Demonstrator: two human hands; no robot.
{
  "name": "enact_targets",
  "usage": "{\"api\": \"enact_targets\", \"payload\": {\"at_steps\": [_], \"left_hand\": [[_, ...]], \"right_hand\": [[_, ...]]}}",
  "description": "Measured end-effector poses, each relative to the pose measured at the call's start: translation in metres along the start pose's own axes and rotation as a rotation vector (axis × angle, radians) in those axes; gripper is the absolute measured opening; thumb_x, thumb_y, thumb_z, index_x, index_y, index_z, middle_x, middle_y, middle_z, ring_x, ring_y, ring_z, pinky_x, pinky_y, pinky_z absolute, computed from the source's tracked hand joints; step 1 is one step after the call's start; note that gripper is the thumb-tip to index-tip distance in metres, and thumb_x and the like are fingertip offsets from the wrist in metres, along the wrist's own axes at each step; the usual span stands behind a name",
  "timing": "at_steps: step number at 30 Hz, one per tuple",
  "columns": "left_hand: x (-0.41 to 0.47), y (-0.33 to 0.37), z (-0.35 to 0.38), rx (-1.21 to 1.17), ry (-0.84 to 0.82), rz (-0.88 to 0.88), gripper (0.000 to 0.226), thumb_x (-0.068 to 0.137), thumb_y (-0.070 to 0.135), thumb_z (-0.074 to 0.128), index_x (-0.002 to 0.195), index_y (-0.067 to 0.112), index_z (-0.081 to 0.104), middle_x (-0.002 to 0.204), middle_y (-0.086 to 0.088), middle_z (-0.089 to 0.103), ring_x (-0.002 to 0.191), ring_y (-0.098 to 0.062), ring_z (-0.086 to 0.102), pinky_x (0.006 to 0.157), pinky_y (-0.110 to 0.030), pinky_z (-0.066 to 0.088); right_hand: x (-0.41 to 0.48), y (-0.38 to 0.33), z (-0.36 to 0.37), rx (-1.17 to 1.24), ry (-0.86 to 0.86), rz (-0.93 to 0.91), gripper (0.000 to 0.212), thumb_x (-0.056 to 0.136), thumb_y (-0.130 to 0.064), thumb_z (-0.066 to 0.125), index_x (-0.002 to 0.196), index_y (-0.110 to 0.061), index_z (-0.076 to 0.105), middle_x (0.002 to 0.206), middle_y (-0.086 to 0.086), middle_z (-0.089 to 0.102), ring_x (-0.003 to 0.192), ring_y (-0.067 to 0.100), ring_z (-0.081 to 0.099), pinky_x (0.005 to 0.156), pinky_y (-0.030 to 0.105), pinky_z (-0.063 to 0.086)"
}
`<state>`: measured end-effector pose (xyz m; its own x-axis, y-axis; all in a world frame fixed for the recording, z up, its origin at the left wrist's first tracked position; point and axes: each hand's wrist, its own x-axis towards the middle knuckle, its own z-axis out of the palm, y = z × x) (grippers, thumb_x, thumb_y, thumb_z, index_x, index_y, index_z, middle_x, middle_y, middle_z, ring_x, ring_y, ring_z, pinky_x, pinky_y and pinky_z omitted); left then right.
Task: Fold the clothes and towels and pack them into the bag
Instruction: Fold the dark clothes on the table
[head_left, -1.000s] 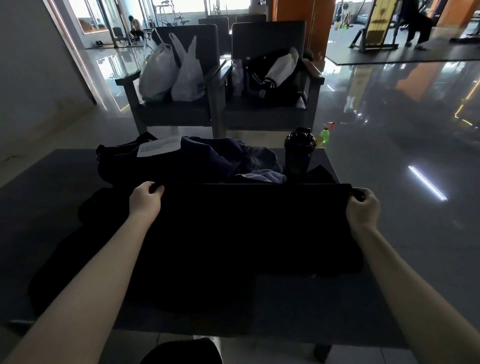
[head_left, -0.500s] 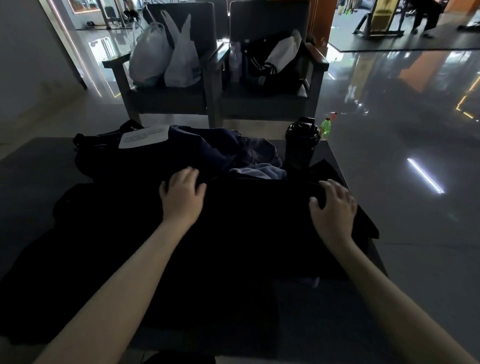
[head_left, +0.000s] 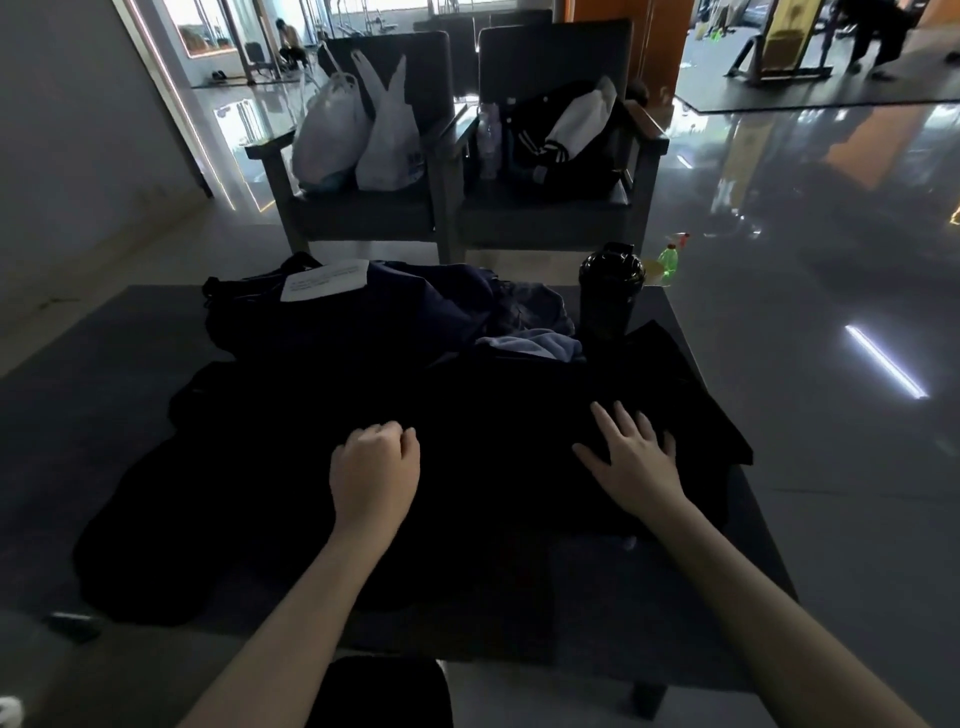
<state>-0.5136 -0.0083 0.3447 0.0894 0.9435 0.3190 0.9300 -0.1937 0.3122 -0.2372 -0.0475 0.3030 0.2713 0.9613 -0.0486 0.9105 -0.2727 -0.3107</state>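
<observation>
Dark table (head_left: 104, 415) bears a black garment (head_left: 519, 441). Left hand (head_left: 375, 467): fingers curled on it, fabric grip indiscernible. Right hand (head_left: 634, 457): flat, fingers spread, pressing it.

Two hands (head_left: 375, 470) (head_left: 638, 462), two chairs (head_left: 363, 221) (head_left: 545, 224), two plastic bags (head_left: 326, 140) (head_left: 390, 148), one shaker (head_left: 610, 299)
</observation>
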Motion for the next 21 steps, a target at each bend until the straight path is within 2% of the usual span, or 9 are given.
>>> {"api": "enact_targets", "payload": {"at_steps": [2, 4, 5, 6, 9, 11, 17, 19, 21], "left_hand": [[-0.008, 0.002, -0.008, -0.272, -0.329, -0.415, 0.048, 0.100, 0.041, 0.038, 0.075, 0.008, 0.061, 0.066, -0.005, 0.061, 0.056, -0.018, 0.057, 0.051, -0.027, 0.039], [-0.010, 0.003, -0.013, -0.647, -0.650, -0.808, 0.055, 0.099, 0.050, 0.037, 0.090, 0.002, 0.063, 0.078, -0.011, 0.065, 0.064, -0.021, 0.060, 0.055, -0.028, 0.042], [-0.011, 0.003, -0.013, -0.834, -0.704, -0.927, 0.055, 0.098, 0.051, 0.040, 0.098, 0.000, 0.061, 0.086, -0.014, 0.066, 0.071, -0.024, 0.062, 0.058, -0.029, 0.045], [-0.012, 0.002, -0.011, -0.983, -0.680, -0.987, 0.053, 0.096, 0.050, 0.045, 0.105, -0.001, 0.059, 0.095, -0.017, 0.066, 0.078, -0.027, 0.063, 0.061, -0.030, 0.048], [-0.010, 0.004, -0.003, -1.234, -0.511, -1.003, 0.042, 0.094, 0.039, 0.056, 0.122, 0.008, 0.053, 0.114, -0.018, 0.061, 0.095, -0.030, 0.062, 0.067, -0.033, 0.051], [-0.004, 0.009, 0.000, -1.314, -0.411, -1.064, 0.044, 0.091, 0.033, 0.061, 0.129, 0.013, 0.050, 0.122, -0.015, 0.057, 0.104, -0.029, 0.058, 0.075, -0.036, 0.052], [0.026, 0.020, -0.002, -1.320, -0.277, -1.189, 0.058, 0.083, 0.022, 0.074, 0.133, 0.008, 0.048, 0.130, -0.015, 0.054, 0.115, -0.033, 0.055, 0.093, -0.041, 0.049], [0.033, 0.028, 0.000, -1.239, -0.185, -1.109, 0.062, 0.083, 0.019, 0.074, 0.135, 0.004, 0.044, 0.131, -0.016, 0.053, 0.117, -0.034, 0.054, 0.100, -0.041, 0.046], [0.035, 0.040, 0.003, -1.055, -0.074, -0.834, 0.059, 0.084, 0.015, 0.072, 0.135, 0.004, 0.046, 0.130, -0.016, 0.055, 0.119, -0.034, 0.054, 0.104, -0.038, 0.043]], "right_hand": [[-0.004, -0.002, -0.001, 0.021, 0.016, 0.010, 0.068, 0.093, -0.059, 0.034, 0.151, -0.031, 0.012, 0.159, 0.002, 0.012, 0.146, 0.027, 0.006, 0.116, 0.053, 0.007], [-0.008, -0.004, -0.004, 0.033, 0.010, 0.006, 0.066, 0.094, -0.057, 0.036, 0.150, -0.030, 0.015, 0.159, 0.001, 0.013, 0.146, 0.026, 0.006, 0.116, 0.052, 0.007], [-0.010, -0.004, -0.004, 0.034, 0.000, 0.003, 0.066, 0.094, -0.057, 0.036, 0.150, -0.030, 0.016, 0.159, 0.001, 0.013, 0.146, 0.025, 0.006, 0.116, 0.052, 0.007], [-0.013, -0.003, -0.005, 0.031, -0.008, 0.000, 0.065, 0.094, -0.056, 0.037, 0.150, -0.030, 0.016, 0.159, 0.000, 0.012, 0.146, 0.025, 0.005, 0.116, 0.052, 0.008], [-0.019, 0.001, -0.006, 0.027, -0.020, -0.013, 0.065, 0.094, -0.055, 0.039, 0.150, -0.030, 0.019, 0.159, -0.002, 0.011, 0.147, 0.023, 0.006, 0.117, 0.051, 0.009], [-0.021, 0.005, -0.007, 0.025, -0.042, -0.022, 0.064, 0.094, -0.055, 0.040, 0.150, -0.030, 0.019, 0.160, -0.004, 0.010, 0.147, 0.021, 0.005, 0.117, 0.050, 0.009], [-0.022, 0.008, -0.011, 0.026, -0.075, -0.040, 0.065, 0.093, -0.054, 0.043, 0.150, -0.031, 0.019, 0.160, -0.006, 0.008, 0.147, 0.019, 0.003, 0.117, 0.048, 0.008], [-0.023, 0.009, -0.011, 0.039, -0.082, -0.042, 0.065, 0.093, -0.054, 0.043, 0.150, -0.031, 0.020, 0.160, -0.006, 0.008, 0.147, 0.019, 0.002, 0.118, 0.047, 0.008], [-0.023, 0.010, -0.010, 0.051, -0.083, -0.046, 0.065, 0.093, -0.054, 0.043, 0.149, -0.032, 0.021, 0.160, -0.006, 0.008, 0.147, 0.018, 0.002, 0.118, 0.046, 0.008]]}}
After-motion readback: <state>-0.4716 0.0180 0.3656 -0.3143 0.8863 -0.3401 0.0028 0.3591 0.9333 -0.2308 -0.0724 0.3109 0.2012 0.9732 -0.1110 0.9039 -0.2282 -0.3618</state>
